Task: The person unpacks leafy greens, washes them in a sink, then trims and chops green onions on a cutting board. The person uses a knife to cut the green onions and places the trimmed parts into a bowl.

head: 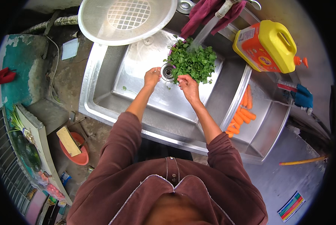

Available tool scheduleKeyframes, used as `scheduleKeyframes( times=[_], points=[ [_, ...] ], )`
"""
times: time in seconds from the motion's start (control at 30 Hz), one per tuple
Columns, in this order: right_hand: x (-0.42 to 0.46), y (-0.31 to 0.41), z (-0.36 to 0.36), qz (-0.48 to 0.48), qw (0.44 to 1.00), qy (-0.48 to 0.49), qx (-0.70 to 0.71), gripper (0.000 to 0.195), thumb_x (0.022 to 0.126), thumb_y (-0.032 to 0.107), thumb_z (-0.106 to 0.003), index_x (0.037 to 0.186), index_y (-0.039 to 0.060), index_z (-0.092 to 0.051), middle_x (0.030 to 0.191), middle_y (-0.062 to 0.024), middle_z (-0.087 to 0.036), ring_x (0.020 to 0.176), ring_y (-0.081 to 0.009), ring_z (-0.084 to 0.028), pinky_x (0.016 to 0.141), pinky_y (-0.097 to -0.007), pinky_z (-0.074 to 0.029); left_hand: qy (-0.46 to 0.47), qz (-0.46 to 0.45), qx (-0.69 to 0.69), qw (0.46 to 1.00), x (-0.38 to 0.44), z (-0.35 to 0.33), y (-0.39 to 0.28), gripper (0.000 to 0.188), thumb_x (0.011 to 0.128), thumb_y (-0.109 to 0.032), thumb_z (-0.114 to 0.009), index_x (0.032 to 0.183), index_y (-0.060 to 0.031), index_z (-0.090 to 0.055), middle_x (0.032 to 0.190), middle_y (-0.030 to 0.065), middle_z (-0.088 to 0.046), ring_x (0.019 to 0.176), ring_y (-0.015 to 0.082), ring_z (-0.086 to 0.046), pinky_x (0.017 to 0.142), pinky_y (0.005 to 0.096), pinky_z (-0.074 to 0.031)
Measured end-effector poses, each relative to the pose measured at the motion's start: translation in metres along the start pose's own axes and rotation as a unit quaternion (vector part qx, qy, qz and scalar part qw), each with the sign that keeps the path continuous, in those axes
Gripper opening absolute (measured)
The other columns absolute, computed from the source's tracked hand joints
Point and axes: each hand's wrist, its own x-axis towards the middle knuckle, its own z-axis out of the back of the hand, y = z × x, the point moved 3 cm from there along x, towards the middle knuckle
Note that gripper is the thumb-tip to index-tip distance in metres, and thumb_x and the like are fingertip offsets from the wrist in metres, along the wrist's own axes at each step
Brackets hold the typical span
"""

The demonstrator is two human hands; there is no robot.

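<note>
Water runs from the faucet (224,9) onto a heap of leafy green herbs (194,60), which rests in a mostly hidden purple-rimmed container in the stainless steel sink (145,92). My left hand (153,77) is just left of the drain (167,72), fingertips together; whether something thin is between them is unclear. My right hand (188,85) is at the near edge of the herbs, thumb and fingers pinched close; what they hold, if anything, cannot be told. A loose sprig (125,88) lies on the sink bottom, left of my left hand.
A white plastic colander (92,31) sits over the sink's far left corner. Carrots (238,118) lie in the smaller right basin. Beyond it stands a yellow detergent jug (265,46). A maroon cloth (196,17) hangs behind the faucet. An orange basin (82,157) is at lower left.
</note>
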Motion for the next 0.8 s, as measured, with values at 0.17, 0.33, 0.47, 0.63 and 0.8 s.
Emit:
scheduleKeyframes(
  times=[0.17, 0.33, 0.47, 0.63, 0.8],
  points=[
    [0.013, 0.028, -0.014, 0.096, 0.982, 0.075, -0.147, 0.031, 0.091, 0.008, -0.058, 0.122, 0.0070, -0.059, 0.110, -0.0077, -0.065, 0.077, -0.0136, -0.061, 0.071, -0.0281, -0.052, 0.047, 0.016, 0.007, 0.999, 0.024, -0.038, 0.023, 0.019, 0.091, -0.016, -0.063, 0.104, -0.0022, -0.067, 0.080, 0.0025, -0.065, 0.069, 0.0098, -0.059, 0.063, 0.0242, -0.050],
    [0.028, 0.019, -0.011, 0.174, 0.933, 0.128, -0.289, 0.047, 0.087, 0.011, -0.060, 0.133, 0.0122, -0.052, 0.126, -0.0138, -0.056, 0.094, -0.0259, -0.063, 0.086, -0.0354, -0.050, 0.007, -0.012, -0.037, 0.999, -0.006, -0.027, 0.012, 0.013, 0.089, -0.014, -0.064, 0.091, -0.0010, -0.067, 0.078, 0.0024, -0.064, 0.065, 0.0083, -0.056, 0.061, 0.0231, -0.048],
    [0.044, -0.018, 0.017, 0.154, 0.918, 0.065, -0.359, 0.048, 0.087, 0.015, -0.060, 0.134, 0.0122, -0.051, 0.130, -0.0135, -0.055, 0.106, -0.0323, -0.060, 0.092, -0.0394, -0.048, -0.021, -0.049, -0.049, 0.997, -0.041, -0.010, -0.013, 0.015, 0.090, -0.015, -0.064, 0.090, -0.0009, -0.067, 0.077, 0.0017, -0.064, 0.065, 0.0068, -0.054, 0.061, 0.0218, -0.046],
    [0.018, 0.037, 0.013, 0.081, 0.960, 0.082, -0.254, 0.052, 0.085, 0.011, -0.066, 0.135, 0.0142, -0.052, 0.134, -0.0093, -0.054, 0.079, -0.0181, -0.061, 0.075, -0.0311, -0.051, -0.042, -0.092, -0.039, 0.994, -0.078, 0.018, -0.035, 0.020, 0.091, -0.020, -0.065, 0.094, -0.0007, -0.067, 0.078, 0.0022, -0.064, 0.067, 0.0071, -0.055, 0.063, 0.0215, -0.046],
    [-0.013, 0.094, -0.024, 0.215, 0.953, 0.189, -0.102, 0.038, 0.084, 0.013, -0.071, 0.121, 0.0102, -0.062, 0.106, -0.0049, -0.064, 0.069, -0.0121, -0.054, 0.064, -0.0271, -0.048, -0.013, -0.112, -0.045, 0.993, -0.113, 0.027, -0.062, 0.020, 0.092, -0.020, -0.064, 0.096, -0.0006, -0.067, 0.078, 0.0029, -0.064, 0.068, 0.0076, -0.055, 0.064, 0.0220, -0.047]
  ],
)
